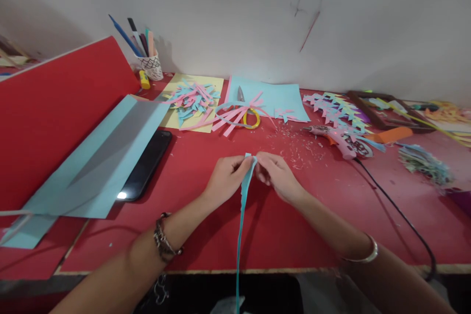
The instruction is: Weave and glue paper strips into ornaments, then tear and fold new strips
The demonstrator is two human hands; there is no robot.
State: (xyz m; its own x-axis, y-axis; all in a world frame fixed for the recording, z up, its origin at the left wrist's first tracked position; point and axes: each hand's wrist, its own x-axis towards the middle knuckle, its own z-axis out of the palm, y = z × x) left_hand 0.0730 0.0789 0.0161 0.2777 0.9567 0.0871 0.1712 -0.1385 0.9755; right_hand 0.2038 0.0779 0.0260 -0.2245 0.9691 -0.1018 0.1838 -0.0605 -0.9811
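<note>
Between my hands is a light-blue paper strip (243,191), its upper end folded over and its long tail hanging down past the table's front edge. My left hand (227,176) pinches the strip near the top between thumb and fingers. From the other side, my right hand (275,172) grips the folded tip with thumb and forefinger, the other fingers curled below. Behind the hands lie yellow-handled scissors (251,118), partly covered by loose pink strips (235,118). Right of my right hand, a pink glue gun (336,138) rests on the table, a small red light showing on it.
Light-blue sheets (121,157) lean over a black phone (149,167) at the left, beside a red board (66,108). Paper snippets (195,95) are heaped on a yellow sheet, near a pen cup (151,66). Zigzag paper chains (333,110) lie back right; a black cable (397,216) crosses the right side.
</note>
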